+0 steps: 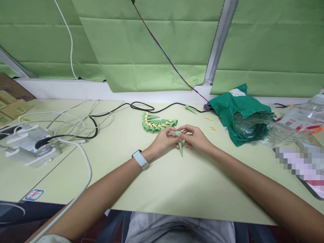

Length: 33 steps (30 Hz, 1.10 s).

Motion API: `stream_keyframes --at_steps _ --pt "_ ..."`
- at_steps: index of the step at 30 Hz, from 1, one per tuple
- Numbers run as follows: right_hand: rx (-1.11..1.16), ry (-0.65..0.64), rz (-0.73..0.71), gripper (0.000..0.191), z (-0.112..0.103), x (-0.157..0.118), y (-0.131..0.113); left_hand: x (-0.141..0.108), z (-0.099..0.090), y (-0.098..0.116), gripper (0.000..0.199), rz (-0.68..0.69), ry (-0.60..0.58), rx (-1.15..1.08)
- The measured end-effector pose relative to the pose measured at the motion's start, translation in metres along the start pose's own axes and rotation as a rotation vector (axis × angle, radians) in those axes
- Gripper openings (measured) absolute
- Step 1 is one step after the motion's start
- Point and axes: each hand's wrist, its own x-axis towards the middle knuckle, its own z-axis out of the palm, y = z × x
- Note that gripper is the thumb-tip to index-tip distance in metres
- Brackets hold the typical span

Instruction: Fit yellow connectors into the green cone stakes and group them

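Observation:
Both hands meet over the middle of the table around a green plastic spike (180, 149), its pointed end facing down toward me. My left hand (164, 139) pinches the spike's wider top from the left, and my right hand (196, 137) has its fingers closed on the same top from the right. The fingers partly hide that top. Just beyond my hands, several similar green spikes with yellow fittings (151, 129) lie fanned in an arc. A single green spike (190, 109) rests farther back. Small yellow plastic pieces (208, 118) lie to the right of it.
A torn green plastic bag (227, 111) and a clear plastic bottle (291, 118) lie at the right, near a pixelated flat object (301, 168). White power strips (32, 145) and tangled cables (76, 118) occupy the left. Cardboard boxes (12, 108) stand at the far left.

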Motion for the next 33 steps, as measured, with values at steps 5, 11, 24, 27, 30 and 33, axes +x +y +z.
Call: stream_keyframes --at_steps 5,11,24,27,30,33 --pt "-0.017 0.044 0.015 0.030 -0.007 0.019 0.000 0.001 -0.002 0.001 0.047 -0.042 0.014 -0.111" --pt "-0.640 0.329 -0.101 0.029 -0.054 0.095 0.013 0.001 0.000 0.007 0.028 -0.149 0.045 -0.065" --pt "-1.249 0.317 -0.056 0.042 -0.059 0.167 0.025 -0.002 0.003 0.007 0.007 -0.133 0.016 -0.044" --pt "-1.278 0.344 -0.070 0.040 -0.063 0.162 0.028 -0.002 0.002 0.006 0.007 -0.123 0.001 -0.040" --pt "-1.250 0.408 -0.131 0.036 -0.061 0.152 0.031 -0.001 0.002 0.004 0.007 -0.117 -0.008 -0.031" --pt "-1.015 0.364 -0.259 0.031 -0.049 0.142 0.029 -0.001 0.002 0.004 0.005 -0.126 -0.013 -0.005"
